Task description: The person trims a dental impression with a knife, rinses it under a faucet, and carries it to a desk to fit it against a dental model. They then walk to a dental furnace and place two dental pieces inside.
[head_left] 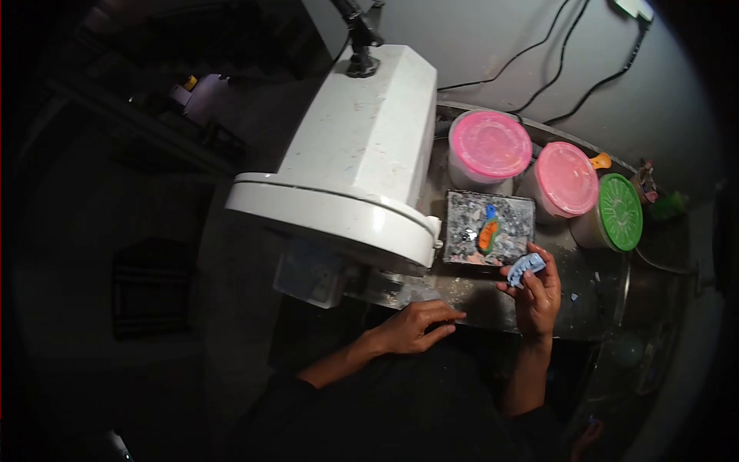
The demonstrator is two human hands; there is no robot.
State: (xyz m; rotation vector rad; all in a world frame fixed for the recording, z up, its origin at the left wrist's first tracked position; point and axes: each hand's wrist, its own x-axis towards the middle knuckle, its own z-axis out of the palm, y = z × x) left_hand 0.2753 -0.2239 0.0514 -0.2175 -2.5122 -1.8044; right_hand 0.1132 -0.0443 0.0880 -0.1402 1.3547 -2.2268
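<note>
In my right hand (pixel 541 296) is a light blue dental cast (pixel 526 269), a curved piece with a bumpy, tooth-like edge. The fingers and thumb hold it near the front right corner of a speckled tray (pixel 459 204). My left hand (pixel 419 326) rests by the front edge of the metal worktop (pixel 493 304), its index finger stretched out and thumb apart, with nothing visible in it. On the tray lies an orange and green curved piece (pixel 489 235), possibly a dental impression, with a small blue part (pixel 490 210) at its upper end.
A large white machine housing (pixel 331 196) stands to the left. Behind the tray are tubs with a pink lid (pixel 491 144), another pink lid (pixel 567 179) and a green lid (pixel 620 212). Black cables (pixel 616 73) hang on the wall. What looks like another person's hand (pixel 590 437) shows at lower right.
</note>
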